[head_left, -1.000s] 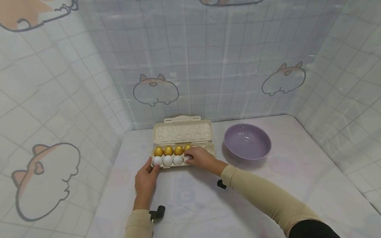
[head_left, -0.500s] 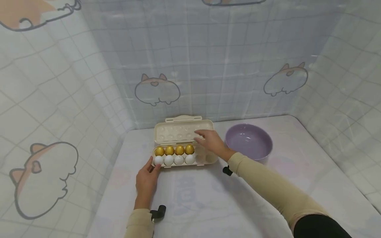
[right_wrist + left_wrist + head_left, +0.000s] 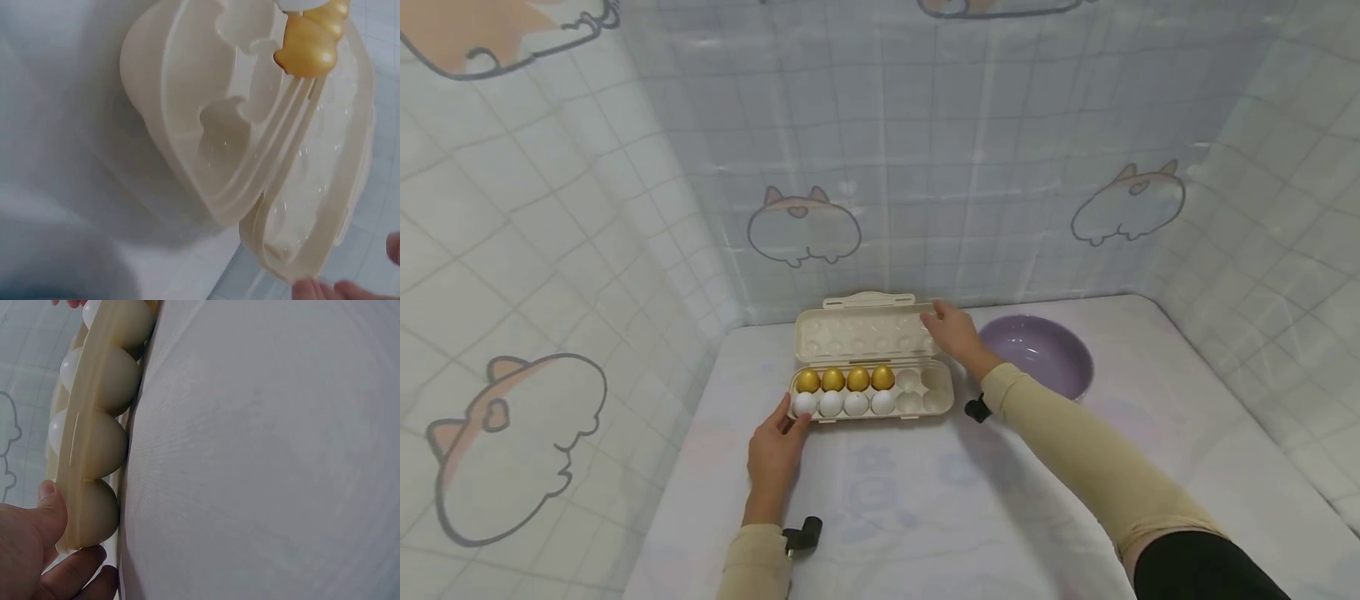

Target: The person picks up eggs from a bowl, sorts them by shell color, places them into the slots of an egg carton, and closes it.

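Observation:
A cream plastic egg carton [image 3: 934, 402] lies with its lid [image 3: 865, 333] tipped back. In it, several gold eggs [image 3: 858, 379] fill the back row from the left, and several white eggs [image 3: 856, 404] the front row. The cups at the right end hold no eggs. My left hand [image 3: 775, 454] grips the carton's left front corner; the left wrist view shows the thumb [image 3: 53, 506] on the rim and fingers curled round the end. My right hand [image 3: 957, 333] is at the lid's right edge, fingertips [image 3: 309, 289] close to the rim, thumb spread apart, holding nothing.
A purple bowl [image 3: 1037, 354] stands right of the carton, partly behind my right hand and forearm. A white patterned cloth [image 3: 880, 517] covers the table. Tiled, corgi-printed sheets [image 3: 925, 167] rise at the back and both sides.
My right hand has drawn away from the front-row white egg, its fingers loosened, and moved up and right to the lid's edge. The left hand has stayed on the carton's corner.

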A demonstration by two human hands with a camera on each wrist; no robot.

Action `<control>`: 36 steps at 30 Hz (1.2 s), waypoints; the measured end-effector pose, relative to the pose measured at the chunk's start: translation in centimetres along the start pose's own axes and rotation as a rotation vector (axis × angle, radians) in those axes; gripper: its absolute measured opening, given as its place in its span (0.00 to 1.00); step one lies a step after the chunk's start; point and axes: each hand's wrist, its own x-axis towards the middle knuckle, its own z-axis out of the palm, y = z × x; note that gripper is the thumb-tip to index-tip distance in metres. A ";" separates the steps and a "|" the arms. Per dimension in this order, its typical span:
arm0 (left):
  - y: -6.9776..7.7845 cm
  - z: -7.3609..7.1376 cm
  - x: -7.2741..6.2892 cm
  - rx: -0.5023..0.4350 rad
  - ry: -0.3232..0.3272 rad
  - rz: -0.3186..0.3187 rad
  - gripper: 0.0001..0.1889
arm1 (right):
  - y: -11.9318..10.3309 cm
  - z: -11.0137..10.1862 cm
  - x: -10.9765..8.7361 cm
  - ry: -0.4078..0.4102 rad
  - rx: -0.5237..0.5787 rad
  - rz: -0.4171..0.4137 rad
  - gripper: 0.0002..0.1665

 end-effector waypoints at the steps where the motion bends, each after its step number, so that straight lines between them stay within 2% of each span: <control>1: 0.1 0.1 0.0 0.002 0.002 0.004 0.35 | 0.0 -0.1 -0.1 0.016 0.023 0.011 0.40; 3: 0.3 0.2 -0.1 0.003 0.008 0.009 0.35 | 0.1 -0.2 -0.1 0.028 0.043 0.023 0.40; 9: 0.6 0.5 -0.1 0.003 0.012 0.017 0.34 | 0.9 -1.0 0.2 -0.055 0.058 0.088 0.46; 12: 0.7 0.6 0.0 0.009 0.012 0.024 0.34 | 1.0 -1.6 0.3 -0.059 0.098 0.083 0.46; 17: 0.8 0.5 0.0 0.021 0.022 0.028 0.34 | 0.1 -2.6 0.1 -0.016 0.017 -0.053 0.43; 24: 0.7 0.3 0.1 0.033 0.015 0.027 0.34 | -1.1 -2.9 -1.9 0.004 -0.249 -0.389 0.32; 26: 0.5 0.1 0.2 0.038 0.012 0.025 0.34 | -1.4 -2.8 -2.6 -0.008 -0.287 -0.437 0.28; 28: 0.4 0.0 0.1 0.041 0.010 0.026 0.34 | -1.9 -2.6 -3.4 -0.051 -0.284 -0.444 0.25; 31: 0.2 -0.3 0.0 0.042 0.000 0.022 0.34 | -2.7 -1.7 -4.5 -0.160 -0.305 -0.416 0.25; 33: 0.1 -0.4 -0.1 0.041 -0.005 0.024 0.35 | -2.9 -0.7 -5.3 -0.256 -0.374 -0.416 0.31; 36: 0.0 -0.4 -0.3 0.029 -0.014 0.018 0.36 | -2.7 0.8 -6.8 -0.401 -0.541 -0.451 0.41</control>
